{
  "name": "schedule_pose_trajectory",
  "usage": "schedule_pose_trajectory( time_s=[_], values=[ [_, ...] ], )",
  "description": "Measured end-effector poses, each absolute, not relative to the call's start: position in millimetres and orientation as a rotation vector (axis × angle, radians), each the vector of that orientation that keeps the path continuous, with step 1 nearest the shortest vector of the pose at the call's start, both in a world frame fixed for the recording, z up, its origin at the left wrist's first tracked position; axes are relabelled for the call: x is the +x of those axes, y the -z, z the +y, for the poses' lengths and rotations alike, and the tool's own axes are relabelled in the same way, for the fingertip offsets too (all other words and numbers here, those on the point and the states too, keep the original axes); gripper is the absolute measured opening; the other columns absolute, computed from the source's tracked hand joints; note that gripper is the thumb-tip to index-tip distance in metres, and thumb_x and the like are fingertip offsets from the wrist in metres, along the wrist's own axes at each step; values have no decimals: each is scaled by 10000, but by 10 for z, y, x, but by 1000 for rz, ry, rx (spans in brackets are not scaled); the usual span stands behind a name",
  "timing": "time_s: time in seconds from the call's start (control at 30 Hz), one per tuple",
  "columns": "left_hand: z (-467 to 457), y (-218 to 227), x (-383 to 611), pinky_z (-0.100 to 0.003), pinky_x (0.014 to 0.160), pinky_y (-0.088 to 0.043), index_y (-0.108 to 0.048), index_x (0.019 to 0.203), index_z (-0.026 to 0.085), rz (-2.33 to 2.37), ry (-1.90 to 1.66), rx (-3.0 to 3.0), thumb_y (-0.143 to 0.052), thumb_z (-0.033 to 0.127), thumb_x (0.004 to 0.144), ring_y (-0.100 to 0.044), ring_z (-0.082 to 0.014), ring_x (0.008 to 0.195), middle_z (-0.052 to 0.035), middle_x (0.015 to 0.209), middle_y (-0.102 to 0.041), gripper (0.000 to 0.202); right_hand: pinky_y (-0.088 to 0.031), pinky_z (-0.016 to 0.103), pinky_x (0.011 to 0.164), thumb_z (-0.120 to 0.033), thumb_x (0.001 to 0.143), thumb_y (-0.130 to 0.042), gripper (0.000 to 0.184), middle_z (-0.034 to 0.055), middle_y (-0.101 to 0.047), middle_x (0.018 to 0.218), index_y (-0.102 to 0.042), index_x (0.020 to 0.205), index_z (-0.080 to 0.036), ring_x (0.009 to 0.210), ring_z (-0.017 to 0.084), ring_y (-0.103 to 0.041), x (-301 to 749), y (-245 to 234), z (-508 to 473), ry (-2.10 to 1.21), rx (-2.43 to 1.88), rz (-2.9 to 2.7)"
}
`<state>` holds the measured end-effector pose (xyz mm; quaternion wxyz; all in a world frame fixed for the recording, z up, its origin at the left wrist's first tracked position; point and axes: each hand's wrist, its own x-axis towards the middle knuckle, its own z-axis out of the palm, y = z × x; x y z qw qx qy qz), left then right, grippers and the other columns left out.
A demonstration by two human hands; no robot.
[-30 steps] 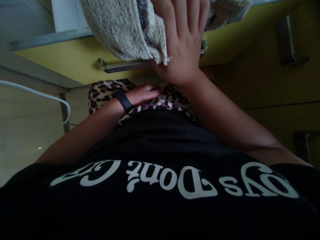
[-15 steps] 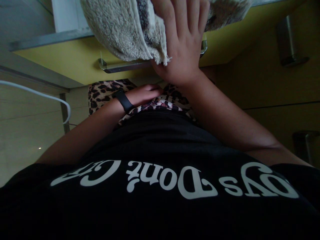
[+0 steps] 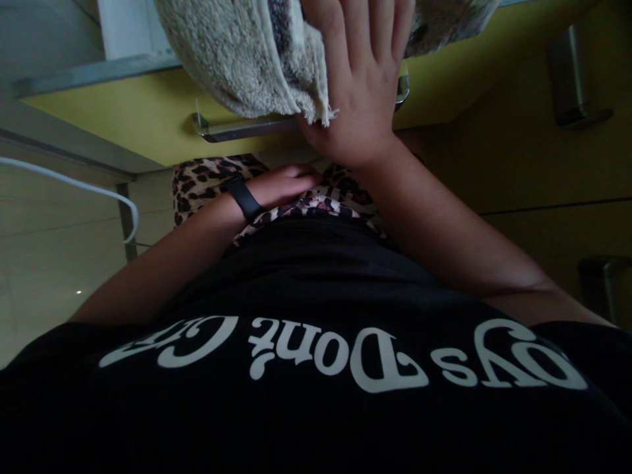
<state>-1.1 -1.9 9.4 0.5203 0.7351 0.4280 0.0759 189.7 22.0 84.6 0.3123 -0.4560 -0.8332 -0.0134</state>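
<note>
A beige terry towel [image 3: 232, 62] with a dark stripe and a frayed corner hangs at the top of the view, in front of a yellow drawer front. My right hand [image 3: 360, 85] is closed on the towel, its back toward me and its fingertips cut off by the top edge. Low in my lap, my left hand [image 3: 293, 181] rests against the leopard-print clothing [image 3: 197, 187], a black band on its wrist. The fingers of that hand are partly hidden, and I cannot see anything in it.
The yellow drawer [image 3: 123, 115] has a metal handle [image 3: 247, 128] partly behind the towel. More cabinet handles [image 3: 577, 112] stand out at the right. A white cable [image 3: 74, 181] curves in from the left above the tiled floor [image 3: 54, 263].
The view has shifted very slightly. Both hands and the towel keep almost the same positions, with the right hand still gripping the towel.
</note>
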Motion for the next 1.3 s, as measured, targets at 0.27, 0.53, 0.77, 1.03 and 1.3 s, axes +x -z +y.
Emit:
schedule_pose_trajectory(
  time_s=[0.27, 0.53, 0.77, 1.03, 1.3],
  values=[
    [-31, -76, -1, -427, 1239, -471, -774, 1261, 133, 1032, -200, 1752, -527, 489, 1065, -668, -309, 1290, -92, 1284, -771, 476, -300, 569, 1458, -659, 1036, -165, 756, -72, -462, 1734, -450, 1653, -329, 1679, 314, -440, 1893, -825, 256, -28, -1220, -2193],
    [-7, -22, -23, -412, 1253, -465, -768, 1298, 141, 1000, -207, 1758, -525, 480, 1080, -666, -306, 1309, -91, 1297, -768, 470, -328, 537, 1445, -613, 1045, -122, 747, -75, -458, 1736, -422, 1670, -333, 1664, 305, -460, 1898, -827, 263, 40, -1215, -2211],
    [-16, -35, -18, -432, 1261, -459, -771, 1308, 138, 1021, -194, 1739, -530, 504, 1076, -667, -319, 1312, -104, 1320, -763, 496, -350, 596, 1422, -577, 1046, -69, 804, -4, -477, 1727, -436, 1668, -223, 1653, 326, -468, 1901, -821, 230, 87, -1179, -2214],
    [-30, -84, -3, -391, 1241, -466, -761, 1327, 143, 1034, -187, 1725, -525, 507, 1066, -653, -298, 1333, -102, 1366, -757, 507, -332, 611, 1434, -570, 1037, -157, 759, -15, -461, 1741, -426, 1674, -257, 1664, 351, -451, 1913, -806, 244, 56, -1179, -2217],
    [-33, -98, -6, -407, 1251, -455, -769, 1320, 135, 1043, -180, 1737, -526, 494, 1063, -660, -298, 1308, -98, 1317, -766, 503, -304, 544, 1441, -574, 1025, -81, 801, -35, -458, 1737, -430, 1669, -248, 1661, 323, -447, 1909, -792, 244, 27, -1171, -2203]
  ],
)
